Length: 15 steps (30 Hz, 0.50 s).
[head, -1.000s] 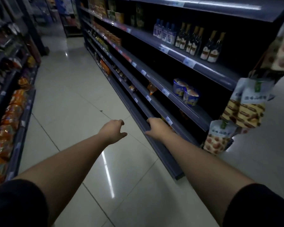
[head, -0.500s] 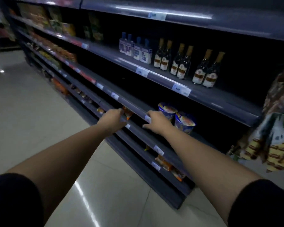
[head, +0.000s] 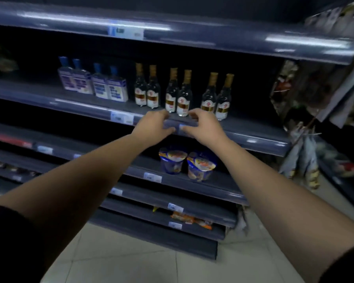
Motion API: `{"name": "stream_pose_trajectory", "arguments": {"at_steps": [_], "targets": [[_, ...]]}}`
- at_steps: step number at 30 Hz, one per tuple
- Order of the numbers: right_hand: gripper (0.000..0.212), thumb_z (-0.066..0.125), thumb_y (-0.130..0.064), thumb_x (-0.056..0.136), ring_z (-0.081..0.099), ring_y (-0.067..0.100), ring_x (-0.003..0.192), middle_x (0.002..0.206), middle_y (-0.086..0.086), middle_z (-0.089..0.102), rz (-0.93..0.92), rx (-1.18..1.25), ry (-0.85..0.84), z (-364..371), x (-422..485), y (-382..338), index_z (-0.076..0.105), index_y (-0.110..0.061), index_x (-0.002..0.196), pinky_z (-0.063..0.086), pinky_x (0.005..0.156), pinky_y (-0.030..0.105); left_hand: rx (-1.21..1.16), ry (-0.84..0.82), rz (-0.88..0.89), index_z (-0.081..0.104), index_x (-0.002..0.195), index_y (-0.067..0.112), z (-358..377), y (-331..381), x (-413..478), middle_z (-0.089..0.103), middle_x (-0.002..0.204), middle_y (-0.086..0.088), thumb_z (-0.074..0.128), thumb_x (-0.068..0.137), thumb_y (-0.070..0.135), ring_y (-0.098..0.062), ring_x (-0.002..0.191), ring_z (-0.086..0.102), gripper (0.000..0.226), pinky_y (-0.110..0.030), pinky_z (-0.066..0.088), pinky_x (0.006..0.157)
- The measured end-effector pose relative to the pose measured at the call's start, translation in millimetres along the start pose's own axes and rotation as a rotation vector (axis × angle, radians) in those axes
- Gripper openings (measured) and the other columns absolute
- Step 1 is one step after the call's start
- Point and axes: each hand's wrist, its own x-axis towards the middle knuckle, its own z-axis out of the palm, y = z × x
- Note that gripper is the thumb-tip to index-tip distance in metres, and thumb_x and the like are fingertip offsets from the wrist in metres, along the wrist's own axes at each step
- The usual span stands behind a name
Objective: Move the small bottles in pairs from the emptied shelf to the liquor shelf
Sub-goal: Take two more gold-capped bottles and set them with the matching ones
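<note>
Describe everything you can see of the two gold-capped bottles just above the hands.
The two bottles stand upright, side by side, the middle pair of three on the shelf. Each has dark glass, a gold-wrapped neck and a white label with a gold band. Blur hides the print. The left hand and right hand reach toward their bases with curved fingers; contact cannot be told.
</note>
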Motion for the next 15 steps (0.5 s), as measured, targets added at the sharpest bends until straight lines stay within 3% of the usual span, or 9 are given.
{"name": "stream_pose_trajectory", "arguments": {"at_steps": [6,11,15], "targets": [[0.063,0.081,-0.035,0.085,0.061,0.026,0.127,0.137,0.009,0.065,0.078,0.012,0.134,-32.5,-8.5,53.9,0.059,-0.011,0.139,0.05,0.106,0.039,-0.004,0.024,0.161,0.052,0.143,0.012,20.8,53.6,44.9,0.062,0.138,-0.008,0.068,0.095,0.038,-0.027,0.124,0.06,0.057,-0.042,0.051,0.102],[0.061,0.083,-0.035,0.084,0.063,0.021,0.123,0.133,0.006,0.067,0.143,0.051,0.182,-45.0,-9.0,91.8,0.061,-0.011,0.136,0.052,0.106,0.041,-0.068,0.093,0.095,0.06,0.131,0.011,43.1,67.0,59.5,0.069,0.121,-0.008,0.069,0.092,0.041,-0.026,0.101,0.069,0.051,-0.043,0.057,0.09],[0.061,0.084,-0.036,0.082,0.065,0.019,0.118,0.127,0.005,0.069,0.191,0.042,0.21,-50.7,1.0,103.5,0.063,-0.01,0.133,0.054,0.102,0.038,-0.16,0.114,0.01,0.062,0.128,0.01,53.1,69.3,70.0,0.071,0.115,-0.007,0.075,0.087,0.042,-0.025,0.104,0.067,0.053,-0.042,0.058,0.089]]}}
